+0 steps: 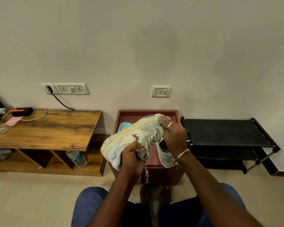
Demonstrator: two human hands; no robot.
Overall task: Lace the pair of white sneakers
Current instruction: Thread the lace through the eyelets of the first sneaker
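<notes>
Since the sneaker (pixel 131 140) looks light, with a soft padded upper over a thicker, stiffer sole, it should handle best braced by the sole edge, not hung from its limp lace (pixel 150 141). It is held tipped on its side, in the air above the reddish cabinet (pixel 175 114).

The right hand (pixel 175 136) has its fingers wrapped round one end. The left hand (pixel 132 155) has curled fingers pinching the lace by the eyelets.

The upper is off-white and grey, the sole yellowed, with a dark side logo.

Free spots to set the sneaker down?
Bare: right half of the wooden low table past the white cable; top shelf of the black fabric shoe rack. Crowded: table's left end (black charger box, glass); maroon tray-top cabinet under the held white sneaker.
</notes>
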